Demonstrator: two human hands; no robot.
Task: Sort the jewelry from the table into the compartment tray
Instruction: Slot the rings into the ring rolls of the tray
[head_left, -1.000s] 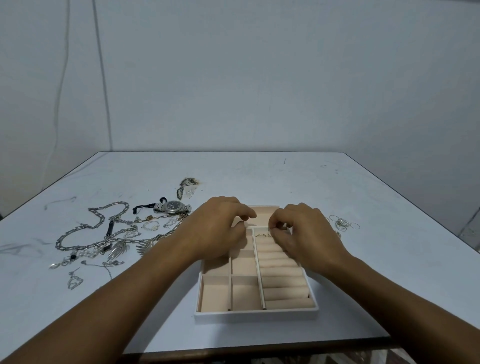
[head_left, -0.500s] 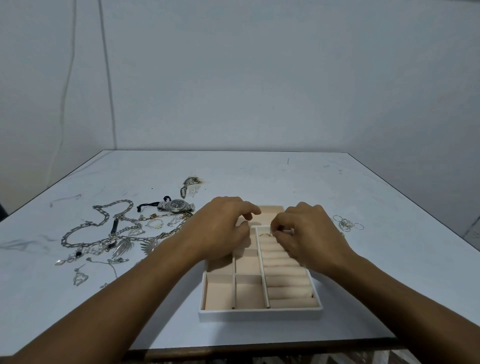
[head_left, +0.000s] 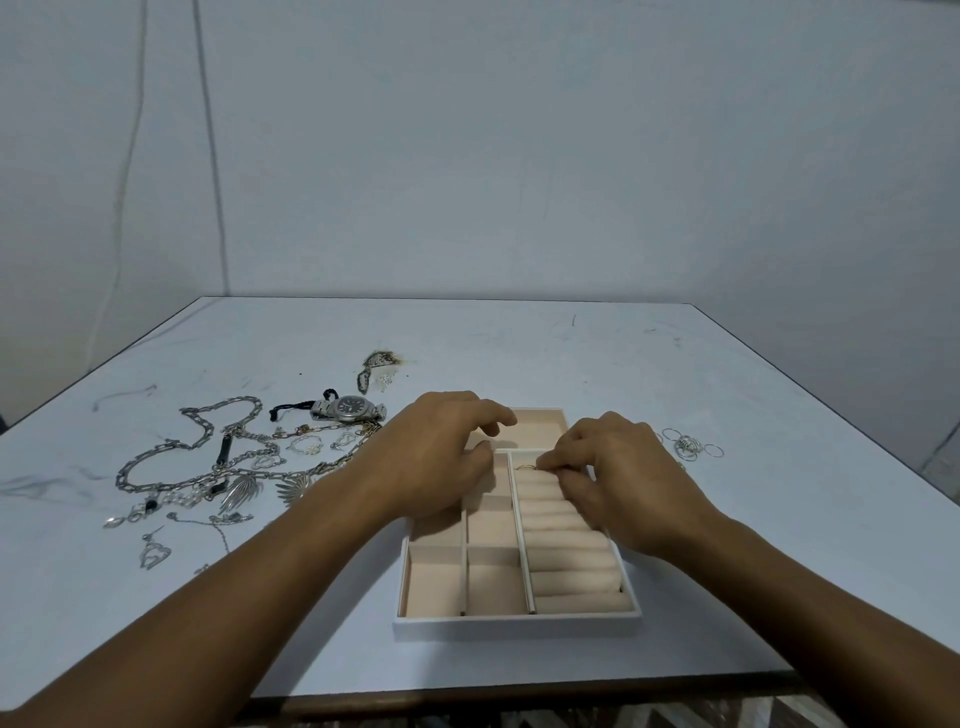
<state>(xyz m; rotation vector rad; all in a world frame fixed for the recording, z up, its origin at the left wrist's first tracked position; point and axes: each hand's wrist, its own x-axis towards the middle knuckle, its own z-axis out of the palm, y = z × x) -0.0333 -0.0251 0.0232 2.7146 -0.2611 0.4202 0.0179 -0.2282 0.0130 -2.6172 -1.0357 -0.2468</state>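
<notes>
A white compartment tray (head_left: 514, 626) with beige lining sits at the table's front centre, with ring rolls down its right side. My right hand (head_left: 618, 478) hovers over the far ring rolls, its fingertips pinching a thin gold ring (head_left: 525, 467) at the top roll. My left hand (head_left: 441, 457) rests with curled fingers over the tray's left far compartments and holds nothing that I can see. Chains and pendants (head_left: 208, 467) and a wristwatch (head_left: 350, 408) lie on the table to the left. Several thin rings (head_left: 688, 446) lie to the right of the tray.
A small earring cluster (head_left: 376, 371) lies beyond the watch. A loose heart pendant (head_left: 153, 553) sits near the left front. The table's front edge (head_left: 519, 693) runs just below the tray, and grey walls stand behind.
Both hands have stayed over the tray's far end; the right fingers shifted slightly along the top ring roll. The view itself drifted a little.
</notes>
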